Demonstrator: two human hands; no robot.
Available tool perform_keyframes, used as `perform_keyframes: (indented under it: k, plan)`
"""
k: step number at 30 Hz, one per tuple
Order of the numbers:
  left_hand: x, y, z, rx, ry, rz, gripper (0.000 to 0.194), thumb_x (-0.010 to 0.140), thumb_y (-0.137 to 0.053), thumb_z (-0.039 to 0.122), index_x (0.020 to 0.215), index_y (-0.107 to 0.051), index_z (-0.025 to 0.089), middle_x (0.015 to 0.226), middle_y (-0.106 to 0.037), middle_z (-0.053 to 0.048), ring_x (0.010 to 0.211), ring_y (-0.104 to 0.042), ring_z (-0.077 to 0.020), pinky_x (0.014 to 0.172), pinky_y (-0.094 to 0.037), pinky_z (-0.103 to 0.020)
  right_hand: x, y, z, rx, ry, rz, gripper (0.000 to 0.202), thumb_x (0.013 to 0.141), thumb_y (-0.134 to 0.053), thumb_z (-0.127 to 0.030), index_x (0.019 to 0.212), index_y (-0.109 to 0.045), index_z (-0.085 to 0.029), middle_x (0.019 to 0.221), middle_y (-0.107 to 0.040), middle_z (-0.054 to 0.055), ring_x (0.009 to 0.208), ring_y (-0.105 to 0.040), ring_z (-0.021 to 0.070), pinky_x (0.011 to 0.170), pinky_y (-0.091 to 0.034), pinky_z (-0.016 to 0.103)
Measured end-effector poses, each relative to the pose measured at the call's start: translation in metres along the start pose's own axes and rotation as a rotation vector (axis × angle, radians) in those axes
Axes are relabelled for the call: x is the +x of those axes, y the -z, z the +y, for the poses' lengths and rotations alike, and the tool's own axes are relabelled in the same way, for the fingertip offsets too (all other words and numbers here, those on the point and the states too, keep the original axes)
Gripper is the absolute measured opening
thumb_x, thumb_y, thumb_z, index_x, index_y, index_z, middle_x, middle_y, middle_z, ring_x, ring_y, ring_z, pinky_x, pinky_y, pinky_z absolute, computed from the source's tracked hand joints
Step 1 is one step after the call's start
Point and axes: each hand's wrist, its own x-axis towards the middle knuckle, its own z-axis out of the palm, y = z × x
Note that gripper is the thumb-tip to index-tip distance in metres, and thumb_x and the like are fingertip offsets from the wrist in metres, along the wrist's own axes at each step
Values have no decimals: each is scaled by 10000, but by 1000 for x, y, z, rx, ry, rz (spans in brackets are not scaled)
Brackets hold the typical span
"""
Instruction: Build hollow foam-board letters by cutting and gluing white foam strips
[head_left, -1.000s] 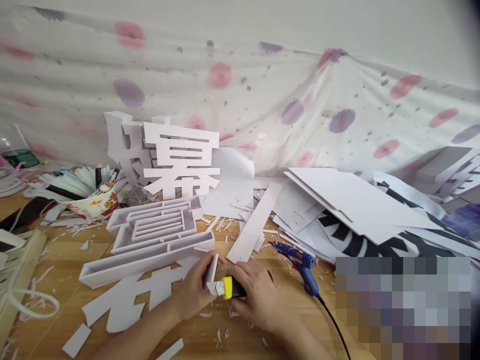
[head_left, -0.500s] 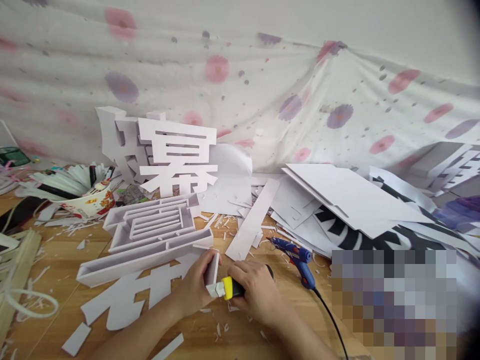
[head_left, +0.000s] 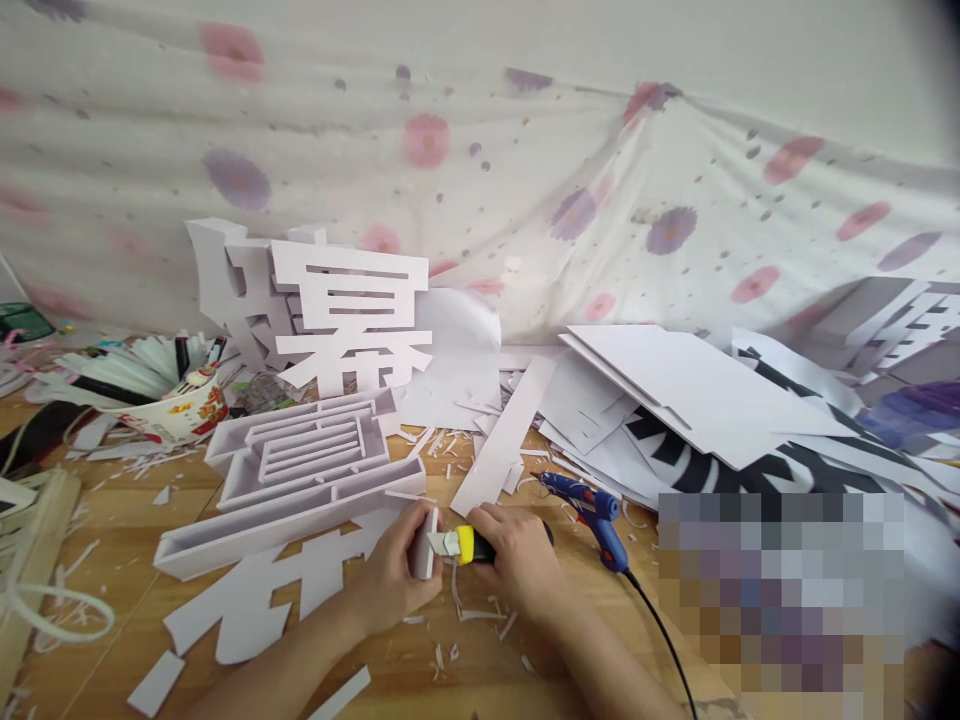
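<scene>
My left hand [head_left: 394, 570] is closed around a small white foam board strip [head_left: 426, 548], held upright on its edge. My right hand [head_left: 517, 562] grips a yellow and black utility knife [head_left: 466, 544]. Its short blade points left and touches or nearly touches the strip's edge; I cannot tell which. A thin white shaving [head_left: 457, 590] curls down below the blade. Just beyond my left hand, a white hollow foam board character [head_left: 300, 520] lies with its open side up. Flat white cut-out pieces [head_left: 255, 620] are under and beside my left forearm.
A blue glue gun [head_left: 592, 510] with a black cord lies right of my right hand. White finished characters [head_left: 352, 310] stand at the back. White board sheets [head_left: 690, 380] are stacked at right, and a bowl of pens [head_left: 176, 415] is at left. Scraps litter the wooden table [head_left: 97, 640].
The knife has moved up and slightly right, from the strip's near lower end to its right edge. A thin curl of shaving now shows below the blade. The left hand has barely moved.
</scene>
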Motion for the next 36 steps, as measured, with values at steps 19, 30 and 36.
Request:
perform_keyframes:
  k: [19, 30, 36]
  plan:
    - [-3, -1, -1, 109, -72, 57, 343, 616, -474, 80, 927, -438, 221, 832, -508, 13, 743, -494, -148, 696, -429, -256, 4, -4, 6, -2, -18, 46, 46, 695, -537, -183, 721, -506, -205, 739, -624, -8, 661, -553, 143, 563, -230, 245]
    - [-3, -2, 2, 166, -102, 28, 303, 608, -470, 56, 862, -435, 217, 784, -504, 17, 710, -501, -142, 661, -438, -249, 3, -1, 3, -20, 27, 44, 61, 676, -548, -185, 724, -518, -207, 730, -619, -12, 660, -556, 146, 564, -241, 248]
    - [-4, -5, -8, 156, -147, 94, 376, 617, -470, 74, 964, -465, 219, 861, -561, -4, 788, -561, -164, 733, -467, -276, 5, -3, 3, -45, -20, 68, 36, 711, -554, -192, 727, -527, -207, 744, -635, -9, 668, -567, 144, 568, -239, 248]
